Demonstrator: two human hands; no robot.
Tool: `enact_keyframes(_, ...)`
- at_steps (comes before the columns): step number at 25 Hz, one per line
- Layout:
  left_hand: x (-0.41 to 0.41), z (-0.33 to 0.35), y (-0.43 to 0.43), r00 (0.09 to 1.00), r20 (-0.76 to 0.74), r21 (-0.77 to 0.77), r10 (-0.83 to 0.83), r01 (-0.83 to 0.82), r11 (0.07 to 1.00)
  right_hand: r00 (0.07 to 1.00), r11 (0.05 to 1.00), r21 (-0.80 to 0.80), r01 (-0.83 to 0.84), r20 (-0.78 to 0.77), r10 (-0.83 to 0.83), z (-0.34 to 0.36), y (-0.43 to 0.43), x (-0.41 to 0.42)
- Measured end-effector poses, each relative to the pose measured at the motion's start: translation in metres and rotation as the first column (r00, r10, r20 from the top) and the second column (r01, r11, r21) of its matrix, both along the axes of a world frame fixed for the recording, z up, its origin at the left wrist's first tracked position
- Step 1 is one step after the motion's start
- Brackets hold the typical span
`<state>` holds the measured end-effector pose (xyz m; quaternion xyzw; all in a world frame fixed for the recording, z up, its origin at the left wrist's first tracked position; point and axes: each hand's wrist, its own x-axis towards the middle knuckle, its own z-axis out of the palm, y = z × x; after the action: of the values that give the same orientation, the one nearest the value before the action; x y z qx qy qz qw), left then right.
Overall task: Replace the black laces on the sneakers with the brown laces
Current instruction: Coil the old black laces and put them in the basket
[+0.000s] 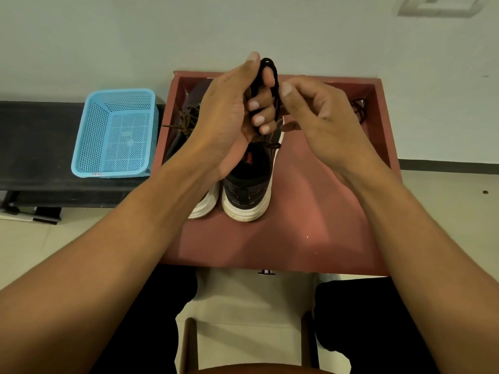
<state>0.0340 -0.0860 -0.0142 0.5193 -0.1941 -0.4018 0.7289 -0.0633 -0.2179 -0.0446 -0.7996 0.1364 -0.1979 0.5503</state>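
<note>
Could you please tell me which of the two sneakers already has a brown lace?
The dark, white-soled sneaker on the left, partly behind the left hand: a brown lace crosses it. The right-hand sneaker shows none.

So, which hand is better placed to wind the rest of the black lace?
The right hand: it pinches the black lace beside the left hand, whose fingers carry the loops.

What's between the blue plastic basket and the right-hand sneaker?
Head view: the other dark white-soled sneaker, with brown laces, stands there on the reddish table, partly hidden by the left hand.
</note>
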Motion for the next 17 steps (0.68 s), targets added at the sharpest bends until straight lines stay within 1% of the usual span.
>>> enact_keyframes(2, 0.002, -0.001, 0.000, 1.000, 0.016, 0.023, 0.025, -0.025, 0.999, 1.000, 0.999, -0.026, 0.022, -0.008, -0.022, -0.001, 0.003, 0.000)
enact_keyframes(4, 0.002, -0.001, 0.000, 0.999, 0.039, 0.041, 0.028, -0.030, 0.999, 0.998, 0.998, -0.015, 0.065, 0.012, -0.065, -0.002, 0.005, 0.000)
enact_keyframes(6, 0.002, -0.001, 0.000, 0.997, 0.068, 0.052, 0.023, -0.027, 0.998, 0.996, 0.996, 0.028, 0.082, 0.020, -0.083, -0.002, 0.005, 0.001)
enact_keyframes(9, 0.002, -0.002, 0.000, 0.996, 0.088, 0.070, 0.010, -0.016, 0.997, 0.999, 0.990, 0.136, 0.033, 0.030, -0.038, -0.003, 0.007, 0.003)
enact_keyframes(11, 0.006, 0.000, 0.000, 0.996, 0.083, 0.084, 0.013, -0.020, 0.996, 0.999, 0.982, 0.190, 0.004, 0.048, -0.013, -0.003, 0.009, 0.004)
enact_keyframes(13, 0.013, 0.004, 0.003, 0.997, 0.072, 0.093, 0.014, -0.021, 0.995, 0.998, 0.971, 0.239, 0.011, 0.052, -0.024, -0.001, 0.014, 0.009)
enact_keyframes(17, 0.033, 0.015, 0.025, 0.998, 0.029, 0.163, 0.053, -0.057, 0.985, 0.993, 0.962, 0.251, 0.106, 0.015, -0.114, 0.004, 0.040, 0.034)
